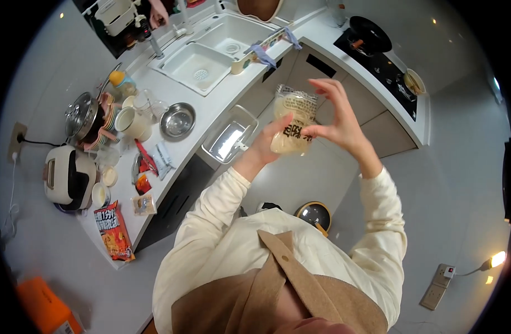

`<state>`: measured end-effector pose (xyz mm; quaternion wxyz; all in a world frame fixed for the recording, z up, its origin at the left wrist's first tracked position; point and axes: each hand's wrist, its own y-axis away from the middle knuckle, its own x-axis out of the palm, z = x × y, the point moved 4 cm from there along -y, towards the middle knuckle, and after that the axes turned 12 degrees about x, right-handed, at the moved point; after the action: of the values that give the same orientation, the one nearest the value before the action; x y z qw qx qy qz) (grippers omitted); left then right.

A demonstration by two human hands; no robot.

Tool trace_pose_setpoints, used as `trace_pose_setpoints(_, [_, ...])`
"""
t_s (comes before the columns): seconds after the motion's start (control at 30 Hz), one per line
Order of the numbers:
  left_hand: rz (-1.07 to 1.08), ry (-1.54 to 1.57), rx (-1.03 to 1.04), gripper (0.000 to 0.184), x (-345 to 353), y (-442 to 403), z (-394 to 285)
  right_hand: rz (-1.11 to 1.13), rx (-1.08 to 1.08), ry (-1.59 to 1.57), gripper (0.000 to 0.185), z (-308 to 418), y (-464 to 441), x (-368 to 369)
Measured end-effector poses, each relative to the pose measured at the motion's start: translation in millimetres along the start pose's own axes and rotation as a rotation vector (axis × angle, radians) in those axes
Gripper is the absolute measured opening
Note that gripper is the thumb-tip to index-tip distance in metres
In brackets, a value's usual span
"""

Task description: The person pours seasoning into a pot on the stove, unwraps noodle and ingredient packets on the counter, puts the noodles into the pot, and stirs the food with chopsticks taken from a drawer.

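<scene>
A clear plastic packet (pixel 294 119) with pale contents and dark printed characters is held up in front of my chest, over the floor. My left hand (pixel 271 136) grips its lower left side, thumb across the front. On the other side, my right hand (pixel 342 119) has its fingers curved and spread apart. Its thumb tip is at the packet's right edge, and I cannot tell whether it presses on it. On the counter to the left are a steel bowl (pixel 177 121), a silver-blue sachet (pixel 162 160), red-handled scissors (pixel 146 158) and an orange-red food bag (pixel 114 231).
A double sink (pixel 197 69) is set into the counter (pixel 191 150). A white rice cooker (pixel 72 175), a lidded pot (pixel 83 116) and cups crowd the left. A wok (pixel 369 34) sits on the hob (pixel 386 69). A bin (pixel 230 133) hangs at the cabinet front.
</scene>
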<state>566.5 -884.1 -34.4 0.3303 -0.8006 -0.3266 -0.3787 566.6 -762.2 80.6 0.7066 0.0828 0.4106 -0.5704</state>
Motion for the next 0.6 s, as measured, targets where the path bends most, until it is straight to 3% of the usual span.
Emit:
trace_pose_setpoints(0.07, [-0.099, 0.002, 0.048, 0.053, 4, -21, 6, -0.169, -0.096, -0.05, 0.07, -10, 28, -9])
trace_pose_setpoints(0.1, [-0.097, 0.013, 0.042, 0.053, 7, -30, 11, -0.153, -0.117, 0.185, 0.066, -13, 41, -11])
trace_pose_setpoints(0.13, [-0.095, 0.024, 0.028, 0.053, 11, -37, 18, -0.195, -0.099, 0.188, 0.064, -17, 51, -14])
trace_pose_setpoints(0.27, [-0.126, 0.089, 0.094, 0.063, 28, -68, 52, -0.37, -0.023, 0.108, 0.07, -30, 78, -33])
trace_pose_setpoints(0.37, [-0.011, 0.092, 0.147, 0.073, 65, -83, 63, -0.492, 0.018, 0.057, 0.079, -44, 101, -56])
trace_pose_setpoints(0.47, [0.205, 0.177, 0.028, 0.087, 61, -100, 88, -0.447, 0.177, 0.089, 0.078, -64, 120, -66])
trace_pose_setpoints(0.6, [0.16, 0.009, -0.061, 0.087, 45, -132, 117, -0.524, 0.262, -0.029, 0.073, -87, 124, -95])
